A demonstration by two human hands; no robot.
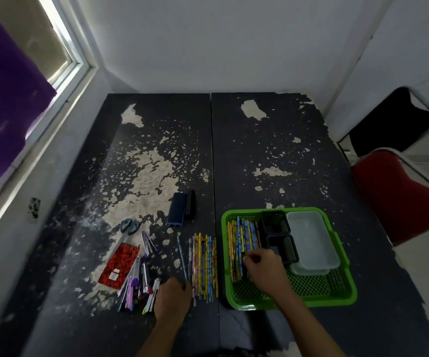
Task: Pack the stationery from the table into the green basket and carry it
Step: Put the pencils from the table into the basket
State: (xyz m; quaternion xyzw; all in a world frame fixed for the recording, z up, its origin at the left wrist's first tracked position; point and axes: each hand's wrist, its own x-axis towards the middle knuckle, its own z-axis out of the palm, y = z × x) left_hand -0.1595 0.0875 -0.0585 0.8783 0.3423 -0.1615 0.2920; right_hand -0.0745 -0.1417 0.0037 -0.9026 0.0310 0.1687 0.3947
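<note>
Left hand [173, 296] pinches the near tips of the pencils [204, 264] – lying front-to-back, just left of the green basket [342, 295] – right hand's [265, 269] grip unclear.

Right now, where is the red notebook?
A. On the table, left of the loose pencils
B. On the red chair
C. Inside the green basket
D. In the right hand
A: the red notebook lies flat on the table, left of the pencil row and outside the green basket.
</note>
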